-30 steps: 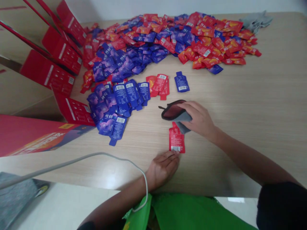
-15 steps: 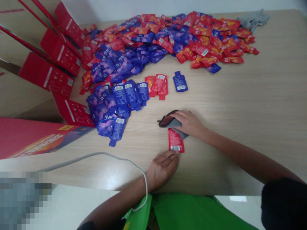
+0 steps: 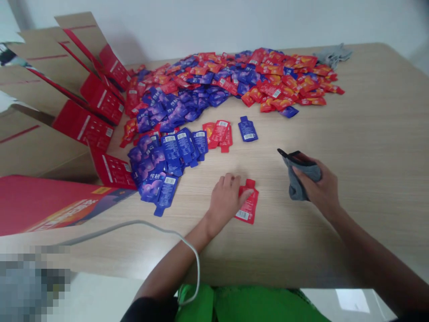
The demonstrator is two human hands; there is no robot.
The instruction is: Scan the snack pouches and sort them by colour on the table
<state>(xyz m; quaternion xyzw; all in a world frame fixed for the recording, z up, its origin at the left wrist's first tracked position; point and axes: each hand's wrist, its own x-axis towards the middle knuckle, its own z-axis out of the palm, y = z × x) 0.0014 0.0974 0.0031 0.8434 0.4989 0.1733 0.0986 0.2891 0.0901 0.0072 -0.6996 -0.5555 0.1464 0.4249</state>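
A red spouted pouch (image 3: 248, 206) lies flat on the table in front of me, its barcode end toward me. My left hand (image 3: 228, 192) is at its upper left, with the thumb across the pouch and the fingers bent at its left edge; the fingertips are partly hidden. Off to the right, my right hand (image 3: 318, 181) is closed around a folded grey cloth (image 3: 298, 185) with a black edge, held apart from the pouch. A single blue pouch (image 3: 248, 129) lies farther back. Left of it are a few overlapping red pouches (image 3: 220, 133).
Overlapping blue pouches (image 3: 170, 154) lie at the left. A long heap of red and blue pouches (image 3: 234, 78) spreads along the back, with a grey cloth (image 3: 332, 54) at its right end. Open red cartons (image 3: 85, 125) line the left side. A grey cable (image 3: 147, 223) crosses the front left.
My right hand has lifted the grey cloth off the red pouch and moved right. My left hand has shifted from the pouch's near end to its upper left. The pouch has turned slightly. The view has tilted up.
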